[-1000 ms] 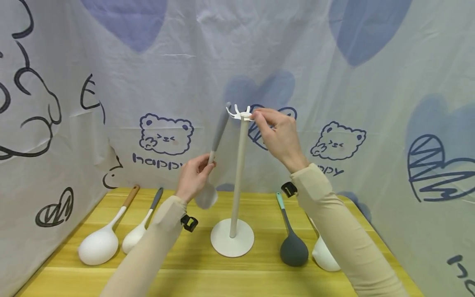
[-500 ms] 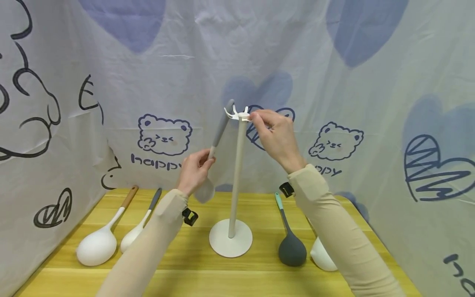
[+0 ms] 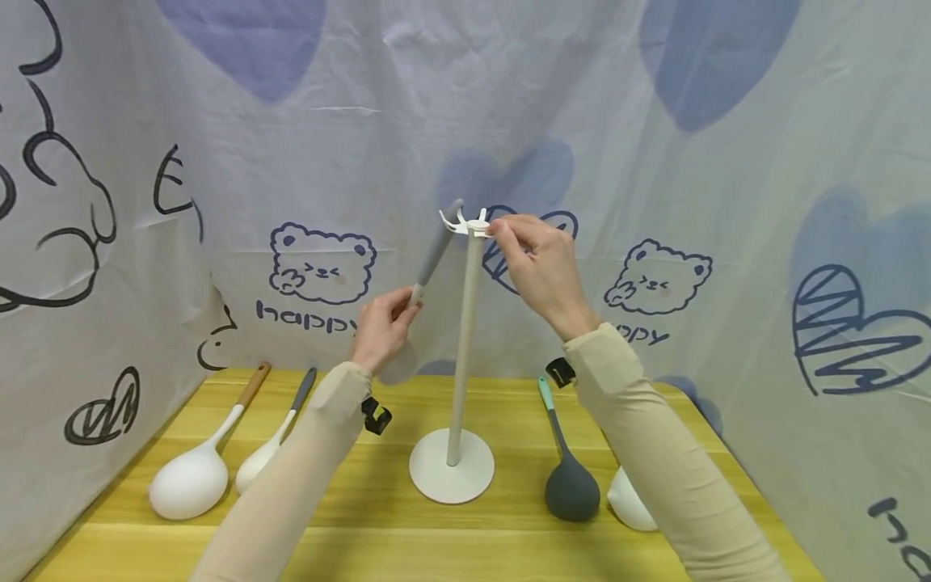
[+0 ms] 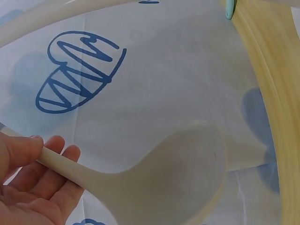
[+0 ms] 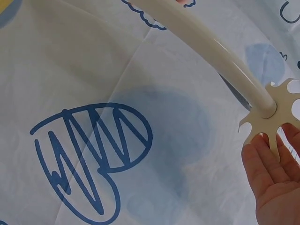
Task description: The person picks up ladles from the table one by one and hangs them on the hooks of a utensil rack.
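My left hand (image 3: 383,330) pinches the white lower shaft of a grey-handled ladle (image 3: 434,257). Its white bowl hangs partly hidden behind that hand in the head view; the left wrist view shows the broad, rounded head (image 4: 173,178) up close. The ladle tilts, with its grey end up against the prongs of a white hook stand (image 3: 465,339). Whether that end hangs on a prong I cannot tell. At the stand's top, my right hand (image 3: 541,267) pinches the edge of the pronged hook ring (image 5: 262,123), its fingers around one prong in the right wrist view.
On the wooden table (image 3: 407,550) at left lie a white ladle with a brown handle (image 3: 189,482) and a white one with a grey-blue handle (image 3: 258,462). At right are a dark ladle (image 3: 572,489) and another white ladle (image 3: 631,503), partly behind the right sleeve.
The ladle's grey end has shifted slightly right, from outside the left prong to among the prongs. My left hand has risen a little with it. The right hand keeps its hold on the ring.
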A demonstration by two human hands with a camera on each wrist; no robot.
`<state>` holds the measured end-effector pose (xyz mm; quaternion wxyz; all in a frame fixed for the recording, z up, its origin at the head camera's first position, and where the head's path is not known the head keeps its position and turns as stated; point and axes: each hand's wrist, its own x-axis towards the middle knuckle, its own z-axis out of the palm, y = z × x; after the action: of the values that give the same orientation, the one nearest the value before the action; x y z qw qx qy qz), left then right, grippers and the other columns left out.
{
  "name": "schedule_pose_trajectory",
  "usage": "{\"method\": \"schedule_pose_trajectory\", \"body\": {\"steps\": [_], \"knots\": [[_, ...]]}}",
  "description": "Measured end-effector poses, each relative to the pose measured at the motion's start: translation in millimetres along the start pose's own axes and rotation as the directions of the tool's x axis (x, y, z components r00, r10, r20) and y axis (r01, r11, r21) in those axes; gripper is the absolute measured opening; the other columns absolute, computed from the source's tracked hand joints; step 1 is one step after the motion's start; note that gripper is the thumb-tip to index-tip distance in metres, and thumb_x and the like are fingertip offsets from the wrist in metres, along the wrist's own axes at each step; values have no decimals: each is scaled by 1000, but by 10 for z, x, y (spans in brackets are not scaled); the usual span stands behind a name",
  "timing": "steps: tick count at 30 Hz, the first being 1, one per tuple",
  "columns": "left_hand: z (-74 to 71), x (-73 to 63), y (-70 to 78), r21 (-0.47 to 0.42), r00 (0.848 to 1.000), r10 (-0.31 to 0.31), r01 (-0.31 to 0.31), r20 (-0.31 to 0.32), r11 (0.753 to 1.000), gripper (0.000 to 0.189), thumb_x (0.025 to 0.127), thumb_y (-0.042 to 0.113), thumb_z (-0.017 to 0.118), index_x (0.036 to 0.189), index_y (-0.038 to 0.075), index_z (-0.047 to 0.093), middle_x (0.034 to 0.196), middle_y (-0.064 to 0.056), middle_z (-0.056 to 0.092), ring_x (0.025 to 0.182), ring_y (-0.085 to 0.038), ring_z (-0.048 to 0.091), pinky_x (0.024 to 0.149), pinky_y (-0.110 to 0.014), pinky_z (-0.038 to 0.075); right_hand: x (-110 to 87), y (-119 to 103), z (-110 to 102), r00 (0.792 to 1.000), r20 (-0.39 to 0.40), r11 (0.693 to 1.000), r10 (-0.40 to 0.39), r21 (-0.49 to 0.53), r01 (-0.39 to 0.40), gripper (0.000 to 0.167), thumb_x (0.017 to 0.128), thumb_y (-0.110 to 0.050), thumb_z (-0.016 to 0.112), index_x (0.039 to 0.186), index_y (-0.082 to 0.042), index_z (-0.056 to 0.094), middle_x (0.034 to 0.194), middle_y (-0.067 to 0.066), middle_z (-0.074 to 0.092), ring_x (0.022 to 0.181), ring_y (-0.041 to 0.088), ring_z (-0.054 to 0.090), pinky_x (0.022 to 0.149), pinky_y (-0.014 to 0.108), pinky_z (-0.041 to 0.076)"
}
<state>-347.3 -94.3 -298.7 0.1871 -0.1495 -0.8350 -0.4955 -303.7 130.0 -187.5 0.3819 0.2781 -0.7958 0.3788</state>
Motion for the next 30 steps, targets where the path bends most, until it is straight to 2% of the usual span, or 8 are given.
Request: {"method": "schedule_pose_trajectory", "body": {"steps": [7,10,17,21,24,27,30], "knots": [[23,39,-1,30,1000,-31,31,-1,999,37,99,10,56,136,11,57,127,-17,65,118,-32,62,100,-42,51,-2,-1,23,1000,-10,1000,-15,-14,15,27,101,-23,54,103,-6,75,112,8,73,78,18,56,70,28,47],[31,57,-17,42,1000,-21,22,-13,999,37,100,10,55,136,10,57,127,-17,65,116,-32,63,99,-42,52,1,-5,26,1000,-10,1000,-20,-16,19,27,101,-23,54,103,-6,75,112,8,73,78,18,55,70,27,47],[66,118,-86,72,999,30,-27,-42,997,35,99,9,56,134,11,58,129,-18,63,115,-34,63,99,-43,52,-6,1,21,999,-8,999,-32,-3,32,28,102,-23,54,103,-5,75,112,9,72,80,19,58,73,32,51],[79,129,-138,106,997,56,-50,-56,993,32,99,9,55,130,10,61,124,-18,66,106,-33,67,94,-43,55,-14,12,21,999,-6,999,-40,-3,40,28,102,-23,54,103,-5,75,112,9,72,89,19,63,77,35,54],[93,128,-163,125,994,89,-81,-63,989,30,98,7,56,127,8,63,121,-18,68,102,-33,68,91,-42,56,-11,19,23,999,-9,999,-52,-14,52,27,102,-22,54,103,-5,75,111,9,73,86,20,62,74,33,52],[121,116,-172,117,990,131,-124,-54,985,28,97,5,57,125,6,64,120,-19,68,103,-34,68,92,-42,56,-3,15,20,998,-10,998,-56,-23,56,27,102,-22,54,103,-5,75,110,9,73,83,20,60,72,31,49],[162,88,-187,106,985,171,-169,-15,980,29,96,3,59,124,3,63,117,-21,68,104,-34,68,91,-41,57,0,11,18,999,-2,999,-43,-24,43,27,102,-23,54,104,-6,75,110,8,73,86,18,62,74,31,51]]}}
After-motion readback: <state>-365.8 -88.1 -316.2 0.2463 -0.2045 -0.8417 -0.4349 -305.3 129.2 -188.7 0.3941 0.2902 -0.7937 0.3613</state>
